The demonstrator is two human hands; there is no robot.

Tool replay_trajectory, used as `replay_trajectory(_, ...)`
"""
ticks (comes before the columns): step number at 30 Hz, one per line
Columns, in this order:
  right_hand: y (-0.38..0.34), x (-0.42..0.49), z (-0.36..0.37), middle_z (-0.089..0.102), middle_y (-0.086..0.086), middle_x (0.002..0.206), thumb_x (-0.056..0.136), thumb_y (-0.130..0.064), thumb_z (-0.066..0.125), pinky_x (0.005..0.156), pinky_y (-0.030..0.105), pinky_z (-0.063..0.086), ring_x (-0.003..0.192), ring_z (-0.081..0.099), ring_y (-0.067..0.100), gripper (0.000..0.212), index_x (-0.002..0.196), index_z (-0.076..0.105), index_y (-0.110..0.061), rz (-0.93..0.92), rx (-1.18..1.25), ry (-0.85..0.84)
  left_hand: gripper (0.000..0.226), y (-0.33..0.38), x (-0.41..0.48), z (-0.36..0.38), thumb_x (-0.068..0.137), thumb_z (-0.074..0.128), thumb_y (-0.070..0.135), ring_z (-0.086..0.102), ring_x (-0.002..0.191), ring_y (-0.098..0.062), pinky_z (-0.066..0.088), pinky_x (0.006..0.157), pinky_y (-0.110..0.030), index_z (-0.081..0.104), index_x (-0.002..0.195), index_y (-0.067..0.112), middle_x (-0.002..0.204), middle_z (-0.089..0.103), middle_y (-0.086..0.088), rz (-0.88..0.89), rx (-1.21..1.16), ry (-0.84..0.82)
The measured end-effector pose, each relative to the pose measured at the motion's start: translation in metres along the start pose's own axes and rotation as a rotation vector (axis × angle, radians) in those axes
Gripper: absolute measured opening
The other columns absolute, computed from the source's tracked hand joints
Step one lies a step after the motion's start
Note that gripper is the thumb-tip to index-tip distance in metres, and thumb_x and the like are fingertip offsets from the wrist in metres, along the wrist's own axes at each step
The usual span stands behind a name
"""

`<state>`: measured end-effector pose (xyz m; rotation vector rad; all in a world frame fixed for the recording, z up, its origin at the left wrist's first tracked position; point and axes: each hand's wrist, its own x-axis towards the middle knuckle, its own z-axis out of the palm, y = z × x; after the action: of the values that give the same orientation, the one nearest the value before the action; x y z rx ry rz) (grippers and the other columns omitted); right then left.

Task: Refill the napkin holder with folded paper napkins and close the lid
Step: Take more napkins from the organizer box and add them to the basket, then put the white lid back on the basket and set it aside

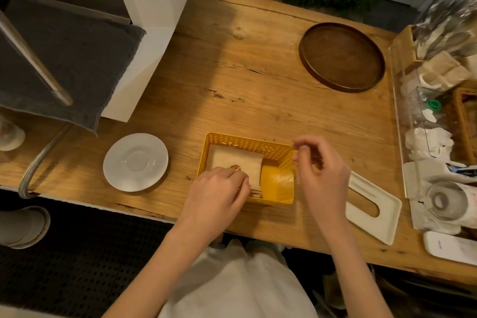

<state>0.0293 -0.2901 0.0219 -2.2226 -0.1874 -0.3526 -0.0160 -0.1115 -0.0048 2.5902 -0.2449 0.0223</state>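
Note:
A yellow perforated napkin holder [278, 155] stands on the wooden table near its front edge. A stack of folded beige paper napkins [232, 159] fills its left part; the right part shows bare yellow floor. My left hand [219, 186] rests on the near end of the stack, fingers curled over its edge. Over the holder's right wall hovers my right hand [322, 170], fingers loosely bent with nothing in them. A white lid [374, 210] with a long slot lies flat on the table to the right of the holder.
A white saucer [136, 162] lies left of the holder. A round dark wooden tray [342, 57] sits farther back on the right. A clear organizer [436, 121] with cups and packets lines the right edge. A white box [154, 20] and grey cloth [64, 59] stand at the back left.

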Motion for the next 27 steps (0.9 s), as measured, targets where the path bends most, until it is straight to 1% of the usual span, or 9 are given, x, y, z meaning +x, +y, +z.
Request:
replay_trajectory(3,0.024,-0.001,-0.019,0.067,-0.005,0.089,0.093,-0.001,0.055,0.072,0.016,0.051,0.082,0.066,0.011,0.023,0.099,0.063,-0.022,0.047,-0.026,0.004,0.034,0.000,0.001,-0.004,0.095,0.040,0.032,0.066,0.084,-0.008,0.056,0.068,-0.029,0.071,0.102,0.020,0.091,0.072,0.007,-0.001,-0.071,0.043)
replay_trajectory(5,0.039,-0.006,-0.032,0.068,-0.005,0.094,0.094,-0.006,0.057,0.079,0.019,0.051,0.089,0.066,0.010,0.020,0.101,0.062,-0.024,0.102,-0.062,-0.013,0.033,-0.002,0.001,-0.007,0.095,0.043,0.032,0.065,0.091,-0.006,0.055,0.074,-0.026,0.071,0.106,0.019,0.097,0.072,0.007,0.002,-0.135,0.076)
replay_trajectory(7,0.057,-0.010,-0.045,0.066,-0.005,0.106,0.092,-0.017,0.063,0.088,0.023,0.048,0.101,0.061,0.009,0.022,0.112,0.061,-0.025,0.165,-0.130,-0.086,0.033,-0.005,0.000,-0.011,0.095,0.044,0.032,0.064,0.094,-0.003,0.053,0.076,-0.022,0.071,0.106,0.017,0.099,0.072,0.007,0.009,-0.202,0.126)
replay_trajectory(10,0.090,-0.013,-0.066,0.051,-0.001,0.135,0.080,-0.039,0.074,0.102,0.032,0.034,0.126,0.045,0.018,0.067,0.138,0.043,-0.025,0.254,-0.329,-0.332,0.031,-0.012,0.000,-0.014,0.095,0.046,0.029,0.063,0.092,-0.004,0.053,0.075,-0.024,0.071,0.104,0.013,0.096,0.072,0.005,0.006,-0.226,0.218)
replay_trajectory(12,0.111,-0.016,-0.077,0.036,0.002,0.150,0.070,-0.056,0.074,0.112,0.041,0.028,0.138,0.031,0.024,0.094,0.147,0.029,-0.028,0.304,-0.446,-0.467,0.029,-0.019,0.001,-0.014,0.095,0.047,0.027,0.062,0.093,-0.006,0.053,0.078,-0.025,0.071,0.103,0.012,0.096,0.071,0.003,-0.012,-0.205,0.260)
replay_trajectory(15,0.134,-0.021,-0.086,0.022,0.001,0.159,0.057,-0.079,0.059,0.118,0.049,0.020,0.146,0.017,0.026,0.109,0.149,0.021,-0.034,0.342,-0.565,-0.589,0.026,-0.027,0.002,-0.012,0.095,0.049,0.023,0.060,0.104,-0.009,0.050,0.091,-0.030,0.070,0.105,0.011,0.104,0.070,0.001,-0.036,-0.175,0.287)
replay_trajectory(18,0.144,-0.026,-0.085,0.018,0.002,0.160,0.059,-0.067,0.075,0.119,0.046,0.016,0.147,0.015,0.026,0.112,0.150,0.018,-0.036,0.406,-0.607,-0.664,0.027,-0.032,0.002,-0.010,0.094,0.052,0.018,0.055,0.120,-0.012,0.042,0.105,-0.028,0.068,0.113,0.010,0.118,0.066,-0.001,-0.065,-0.172,0.308)
replay_trajectory(22,0.148,-0.031,-0.082,0.019,0.004,0.159,0.062,-0.054,0.083,0.118,0.046,0.017,0.146,0.014,0.026,0.111,0.150,0.018,-0.038,0.394,-0.609,-0.627,0.037,-0.035,0.003,-0.007,0.098,0.050,0.018,0.042,0.132,-0.007,0.030,0.110,-0.016,0.053,0.134,0.011,0.139,0.051,0.000,-0.128,-0.204,0.292)
replay_trajectory(27,0.150,-0.023,-0.084,0.016,0.002,0.160,0.060,-0.056,0.083,0.118,0.049,0.015,0.147,0.012,0.027,0.113,0.149,0.013,-0.045,0.398,-0.571,-0.638,0.050,-0.040,0.002,0.002,0.101,0.040,0.033,0.041,0.135,-0.013,0.040,0.109,-0.043,0.033,0.148,0.019,0.148,0.044,0.001,-0.304,-0.378,0.219)
